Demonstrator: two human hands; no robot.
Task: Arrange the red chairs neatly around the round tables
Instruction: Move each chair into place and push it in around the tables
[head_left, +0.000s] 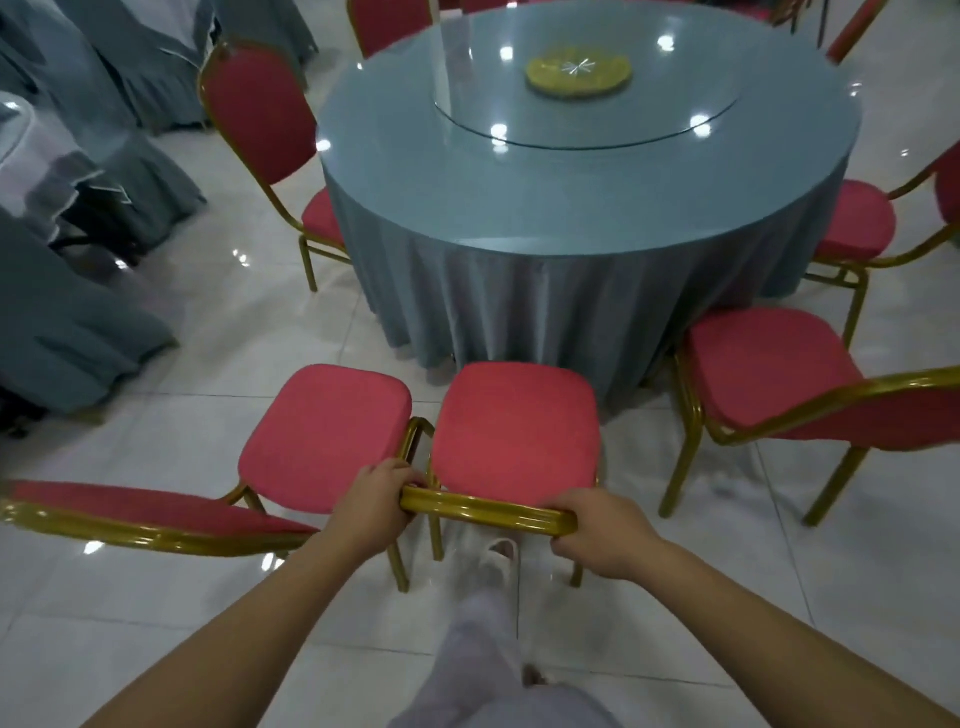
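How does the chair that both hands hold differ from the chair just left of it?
The held chair faces the round table squarely; the left chair stands askew. The left hand and right hand grip the held chair's back rail; neither grips the left chair. Shared: red cushions, gold frames.

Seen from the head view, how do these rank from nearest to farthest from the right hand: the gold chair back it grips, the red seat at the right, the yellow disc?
1. Gold chair back: gripped by the right hand.
2. Red seat: ahead, to the right.
3. Yellow disc: farthest, on the round table.
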